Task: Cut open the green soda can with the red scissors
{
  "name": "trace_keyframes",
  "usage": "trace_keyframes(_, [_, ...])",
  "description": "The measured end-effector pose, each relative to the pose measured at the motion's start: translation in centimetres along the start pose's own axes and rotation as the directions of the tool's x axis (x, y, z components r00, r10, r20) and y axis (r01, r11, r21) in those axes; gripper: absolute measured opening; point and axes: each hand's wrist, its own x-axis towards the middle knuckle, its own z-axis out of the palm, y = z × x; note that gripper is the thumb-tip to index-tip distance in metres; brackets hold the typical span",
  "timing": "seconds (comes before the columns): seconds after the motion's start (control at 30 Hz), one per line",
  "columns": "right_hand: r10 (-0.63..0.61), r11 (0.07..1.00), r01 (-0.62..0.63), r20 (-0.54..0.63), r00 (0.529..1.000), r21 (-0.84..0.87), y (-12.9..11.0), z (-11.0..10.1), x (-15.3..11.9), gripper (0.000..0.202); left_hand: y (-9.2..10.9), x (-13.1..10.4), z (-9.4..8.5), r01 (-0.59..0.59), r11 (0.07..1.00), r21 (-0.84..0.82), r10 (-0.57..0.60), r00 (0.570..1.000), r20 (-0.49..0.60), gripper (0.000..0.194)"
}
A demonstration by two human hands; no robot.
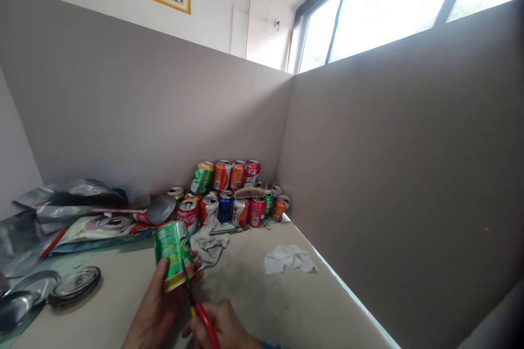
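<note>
My left hand (158,300) is wrapped round a green and yellow can (170,248), thumb on the near side and fingertips showing at its right. The can is held tilted above the table. Red-handled scissors (206,323) are in my right hand (221,324), whose fingers are closed round the handles. Their dark blades lie against the lower right part of the can, by its yellow edge. Whether the blades have gone into the metal cannot be made out.
Several drink cans (225,206) stand stacked at the back corner. A grey rag (209,242) lies before them, a white tissue (289,259) to the right. Flattened packaging (98,226) and a pile of can lids (76,286) are at the left. Grey partitions (388,147) enclose the table.
</note>
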Motion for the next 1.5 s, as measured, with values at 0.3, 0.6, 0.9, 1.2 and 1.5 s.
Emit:
trace_keyframes(0.3, [-0.004, 1.0, 0.004, 0.011, 1.0, 0.01, -1.6, 0.2, -0.4, 0.068, -0.1, -0.4, 0.0, 0.052, 0.999, 0.002, -0.052, 0.998, 0.034, 0.034])
trace_keyframes(0.6, [0.004, 0.995, -0.009, 0.049, 0.999, 0.1, -0.9, 0.2, -0.1, 0.085, 0.2, 0.3, -1.2, 0.059, 0.998, -0.024, -0.055, 0.992, 0.117, 0.03])
trace_keyframes(0.9, [0.007, 0.992, -0.019, 0.09, 0.996, 0.124, -1.0, -0.4, 0.4, 0.087, -0.1, 0.4, -0.7, 0.128, 0.991, 0.047, -0.131, 0.988, 0.083, 0.023])
trace_keyframes(1.2, [0.016, 0.989, -0.02, 0.028, 0.999, 0.144, 0.0, 0.1, 0.4, 0.079, -0.7, 1.6, -1.4, 0.03, 0.987, 0.161, -0.041, 0.997, 0.062, 0.02])
trace_keyframes(1.5, [0.093, 0.983, -0.08, -0.074, 0.993, 0.167, -0.2, 0.8, 0.0, 0.074, -1.4, 1.3, -1.0, 0.208, 0.978, 0.02, -0.209, 0.962, 0.173, 0.033])
